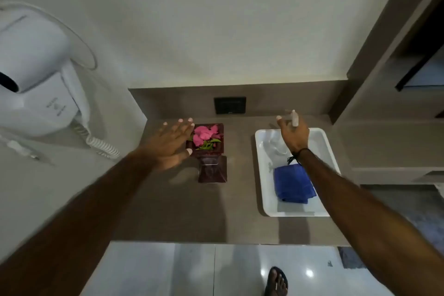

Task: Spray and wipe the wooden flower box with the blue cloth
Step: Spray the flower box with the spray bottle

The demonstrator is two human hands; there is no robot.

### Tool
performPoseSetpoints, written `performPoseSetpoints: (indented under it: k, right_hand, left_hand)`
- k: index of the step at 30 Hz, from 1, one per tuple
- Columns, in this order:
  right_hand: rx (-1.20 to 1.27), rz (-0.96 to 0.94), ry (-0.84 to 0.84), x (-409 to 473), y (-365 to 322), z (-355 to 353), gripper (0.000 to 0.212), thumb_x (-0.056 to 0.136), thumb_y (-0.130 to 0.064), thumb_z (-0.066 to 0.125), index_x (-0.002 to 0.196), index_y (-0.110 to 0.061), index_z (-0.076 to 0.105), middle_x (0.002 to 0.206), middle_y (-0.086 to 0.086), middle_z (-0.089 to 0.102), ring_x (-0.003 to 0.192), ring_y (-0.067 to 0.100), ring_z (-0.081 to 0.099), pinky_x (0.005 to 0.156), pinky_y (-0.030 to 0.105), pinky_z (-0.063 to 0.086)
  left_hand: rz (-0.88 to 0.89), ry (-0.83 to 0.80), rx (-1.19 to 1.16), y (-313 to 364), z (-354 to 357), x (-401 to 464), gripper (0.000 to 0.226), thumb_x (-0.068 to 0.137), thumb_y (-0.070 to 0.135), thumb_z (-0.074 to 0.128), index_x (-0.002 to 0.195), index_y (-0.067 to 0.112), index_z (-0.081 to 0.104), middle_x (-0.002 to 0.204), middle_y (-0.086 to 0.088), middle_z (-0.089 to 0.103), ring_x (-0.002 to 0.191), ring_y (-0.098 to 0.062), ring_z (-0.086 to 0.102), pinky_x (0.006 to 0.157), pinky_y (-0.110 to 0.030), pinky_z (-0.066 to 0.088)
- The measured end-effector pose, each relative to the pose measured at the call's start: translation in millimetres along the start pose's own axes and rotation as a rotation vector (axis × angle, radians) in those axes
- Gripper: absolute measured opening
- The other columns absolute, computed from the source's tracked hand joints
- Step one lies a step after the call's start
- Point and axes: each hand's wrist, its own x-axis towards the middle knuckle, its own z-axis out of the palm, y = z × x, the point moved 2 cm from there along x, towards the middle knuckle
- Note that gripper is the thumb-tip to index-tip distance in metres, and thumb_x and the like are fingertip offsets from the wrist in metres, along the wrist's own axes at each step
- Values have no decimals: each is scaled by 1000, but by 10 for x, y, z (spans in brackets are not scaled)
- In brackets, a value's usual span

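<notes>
Left fingers [179, 127] spread, touching flower box [207, 149], blue cloth [294, 184] apart

Brown counter [168, 211], pale wall [216, 19], glossy floor [192, 271].

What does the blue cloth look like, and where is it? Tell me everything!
The deep blue cloth looks soft and is folded into a thick, roughly square bundle. It lies flat in the near part of the white rectangular tray on the brown counter. The person's right forearm passes above its far corner; no hand is touching it.
</notes>
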Motion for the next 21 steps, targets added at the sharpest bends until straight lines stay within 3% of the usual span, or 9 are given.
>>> performPoseSetpoints:
  k: [2, 4, 5, 8, 11, 15, 18, 21]
  right_hand:
    - [54, 45, 55, 60, -6, 51, 35, 95, -46, 59, 101, -12, 68, 88, 4, 67, 80, 17, 60, 79, 32, 50]
    - [92, 113, 93, 57, -23, 93, 40, 96, -47, 56, 76, -13, 63, 75, 9, 65, 68, 20, 59, 69, 32, 49]
    - [99, 136, 118, 62, -21, 112, 41, 97, -47, 55, 73, -14, 61, 73, 10, 66, 66, 21, 61, 68, 34, 53]
    - [68, 190, 140, 8, -85, 75, 42, 94, -47, 58, 84, -7, 67, 82, 18, 74, 76, 30, 73, 78, 44, 63]
    - [42, 124, 111, -168, -273, 56, 40, 92, -47, 62, 91, -7, 68, 83, 20, 75, 76, 35, 74, 73, 49, 64]
    - [35, 94, 87, -643, -543, 104, 48, 87, -52, 64, 97, -5, 70, 87, 19, 75, 76, 35, 74, 71, 46, 63]
    - [0, 53, 63, -1159, -621, 319, 41, 89, -50, 63, 95, -11, 73, 80, 8, 73, 70, 24, 69, 64, 32, 55]
    - [-14, 152, -9, -1688, -510, 629, 40, 88, -50, 66, 95, -11, 73, 84, 7, 75, 74, 24, 72, 70, 39, 62]
  left_hand:
    - [29, 34, 14, 2, 19, 16, 74, 98, 52, 25, 152, 24, -16, 162, 3, -21, 150, -17, -19, 122, -45, -11]
    - [33, 55, 22, -5, 67, 16, 74, 98, 51, 27, 152, 21, -15, 163, 1, -19, 150, -18, -18, 123, -46, -9]
    - [32, 51, 19, -5, 81, 21, 75, 98, 50, 27, 152, 20, -15, 163, 1, -19, 150, -18, -18, 123, -46, -8]
    - [24, 31, 33, -11, 82, 31, 74, 98, 51, 24, 151, 20, -17, 162, 0, -21, 150, -18, -19, 123, -46, -7]
    - [30, 47, 14, 3, 67, 5, 73, 98, 52, 22, 152, 21, -16, 163, -1, -19, 150, -18, -18, 123, -45, -8]
    - [34, 59, -1, 25, 58, -23, 72, 98, 52, 21, 153, 19, -14, 164, -3, -17, 151, -19, -16, 123, -45, -6]
    - [51, 75, -27, 23, 59, -41, 72, 98, 53, 20, 153, 20, -13, 164, -2, -17, 150, -18, -16, 123, -44, -7]
    - [63, 84, -47, 12, 74, -48, 71, 99, 52, 21, 153, 19, -11, 164, -3, -16, 150, -18, -16, 123, -44, -7]
